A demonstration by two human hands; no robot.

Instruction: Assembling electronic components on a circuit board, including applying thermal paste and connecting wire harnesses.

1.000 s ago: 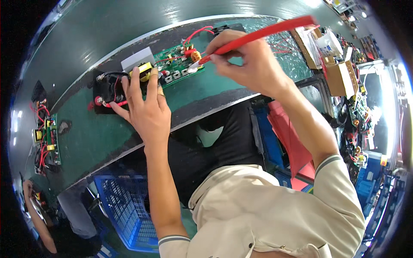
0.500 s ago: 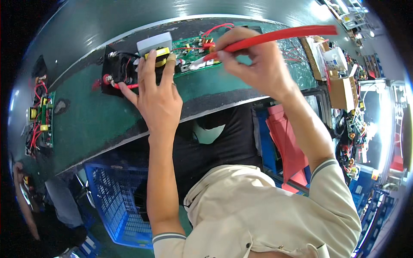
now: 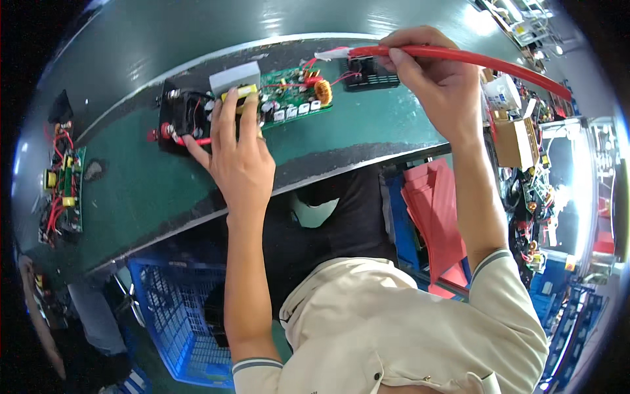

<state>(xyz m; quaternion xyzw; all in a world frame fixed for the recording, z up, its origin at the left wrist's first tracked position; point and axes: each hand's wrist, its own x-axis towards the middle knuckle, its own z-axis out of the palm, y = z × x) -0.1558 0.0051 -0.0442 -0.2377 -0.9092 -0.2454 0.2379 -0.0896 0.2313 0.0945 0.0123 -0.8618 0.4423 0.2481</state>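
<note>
Away from the board (image 3: pixel 303 96), toward the far side of the green tabletop (image 3: pixel 367 121), the red stick (image 3: pixel 491 59) has been carried by the right hand (image 3: pixel 443 79) since the earlier frame. On the tabletop the board is laid. By the left hand (image 3: pixel 243 161), fingers spread, the yellow transformer (image 3: pixel 247 90) is touched. Between right thumb and fingers, the stick is pinched. A copper coil (image 3: pixel 323 92) and white blocks (image 3: pixel 292 113) are borne by the board.

Two hands (image 3: pixel 243 157), one red-handled tool (image 3: pixel 485 58)
</note>
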